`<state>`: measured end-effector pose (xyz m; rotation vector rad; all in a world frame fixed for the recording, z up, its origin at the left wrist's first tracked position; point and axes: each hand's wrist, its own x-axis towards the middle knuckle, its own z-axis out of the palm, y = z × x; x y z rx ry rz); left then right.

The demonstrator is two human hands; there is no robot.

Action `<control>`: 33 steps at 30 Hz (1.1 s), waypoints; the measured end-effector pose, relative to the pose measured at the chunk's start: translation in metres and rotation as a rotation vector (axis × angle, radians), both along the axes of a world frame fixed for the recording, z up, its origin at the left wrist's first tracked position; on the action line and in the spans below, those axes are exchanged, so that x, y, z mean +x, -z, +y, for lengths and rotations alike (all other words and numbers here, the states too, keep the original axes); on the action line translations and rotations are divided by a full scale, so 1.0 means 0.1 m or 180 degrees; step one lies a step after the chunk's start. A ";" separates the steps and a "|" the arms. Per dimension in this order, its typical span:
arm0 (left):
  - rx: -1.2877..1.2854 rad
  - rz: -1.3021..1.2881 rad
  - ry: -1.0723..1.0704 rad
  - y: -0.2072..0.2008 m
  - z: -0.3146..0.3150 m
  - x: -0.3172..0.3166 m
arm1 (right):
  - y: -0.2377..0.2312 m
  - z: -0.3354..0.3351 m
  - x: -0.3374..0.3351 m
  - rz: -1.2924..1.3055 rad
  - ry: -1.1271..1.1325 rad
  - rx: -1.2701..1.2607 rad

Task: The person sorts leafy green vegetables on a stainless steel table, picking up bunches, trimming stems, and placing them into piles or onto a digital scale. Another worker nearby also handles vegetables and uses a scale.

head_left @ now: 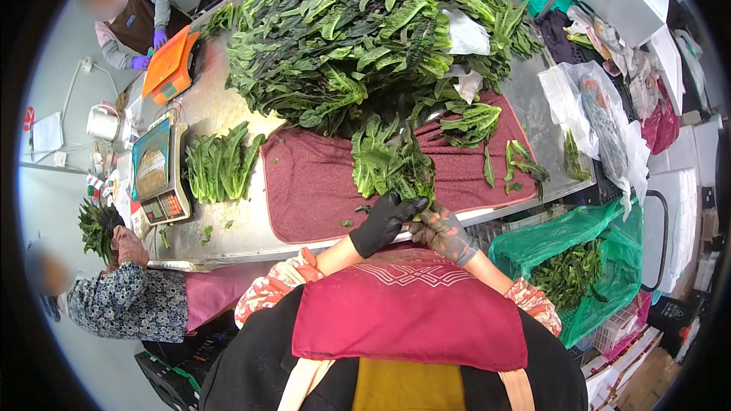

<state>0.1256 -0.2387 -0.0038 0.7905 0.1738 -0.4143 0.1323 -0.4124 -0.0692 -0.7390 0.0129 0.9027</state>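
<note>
A bunch of long-leaf lettuce [390,164] lies on a dark red towel [308,183], its stem ends toward me. My left hand [384,222], in a black glove, is closed round those stems. Beside it my right hand [444,234], in a stained grey glove, has its fingers bent in at the same stem ends. Its fingertips are partly hidden, so whether it pinches a stem or leaf is hard to see. Beyond the towel rises a big heap of lettuce [335,38]. A small bunch and loose leaves [525,164] lie on the towel's right side.
Left on the metal table [228,232] are a lettuce bunch [221,164], a scale [161,175] and an orange scale [169,65]. A co-worker [137,289] holds greens at the left; another person [141,23] stands far left. A green bag [525,247] with leaves hangs at right.
</note>
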 end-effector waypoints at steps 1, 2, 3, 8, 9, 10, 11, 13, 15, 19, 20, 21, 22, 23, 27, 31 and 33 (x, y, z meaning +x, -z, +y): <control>-0.0071 -0.0055 0.0070 0.00 0.00 -0.01 | 0.07 -0.01 -0.01 -0.0183 0.0110 -0.0125; -0.0156 -0.0107 0.0142 0.01 0.00 -0.01 | 0.11 -0.01 -0.01 -0.0360 0.0221 -0.0271; -0.0246 -0.0162 0.0209 0.04 0.01 -0.01 | -0.13 0.04 0.03 -0.0412 0.0463 -0.0251; 0.0240 -0.0754 0.0479 -0.19 -0.06 0.07 | -0.27 0.04 0.09 -0.0397 0.0992 -0.0072; 0.0285 -0.0582 0.0480 -0.14 -0.06 0.04 | -0.44 0.12 0.03 -0.1162 0.1209 -0.1156; 0.0212 -0.0513 0.0434 -0.05 -0.04 0.01 | -0.55 0.11 0.06 -0.1202 0.0869 -0.1099; 0.0138 -0.0445 0.0387 0.07 -0.03 -0.01 | -0.63 0.10 0.12 -0.1238 0.0529 -0.1041; -0.0292 -0.0355 0.0362 0.02 0.00 -0.02 | -0.74 0.12 0.12 -0.0994 0.0575 -0.0226; 0.2188 -0.2403 0.0201 -0.09 0.10 0.01 | -0.76 0.10 0.17 -0.1279 0.0077 -0.0627; 0.0335 -0.0487 -0.0295 0.21 0.20 -0.02 | -0.84 -0.16 0.78 -0.3707 -0.0349 -0.2386; 0.0129 -0.0543 -0.0305 0.03 0.23 0.00 | -0.86 -0.26 1.01 -0.4540 -0.0065 -0.2971; -0.1157 0.0193 -0.0689 0.05 0.16 0.03 | -0.82 -0.36 1.26 -0.4878 0.0370 -0.3510; -0.0254 -0.0318 -0.0522 0.06 0.16 0.01 | -0.79 -0.46 1.52 -0.5172 0.0844 -0.4053; 0.0667 -0.0811 -0.0362 0.09 0.19 -0.05 | -0.82 -0.49 1.76 -0.4886 0.0890 -0.4195; -0.0196 0.0093 -0.0511 -0.08 0.09 -0.04 | -0.44 -0.91 2.37 -0.5727 0.0143 -0.5118; -0.0748 0.0602 -0.0491 0.03 0.15 -0.10 | -0.78 -1.10 2.35 -0.4435 -0.0317 -0.4368; -0.0960 0.0591 -0.0548 0.04 0.11 -0.08 | -0.74 -1.20 2.19 -0.3565 0.0407 -0.3565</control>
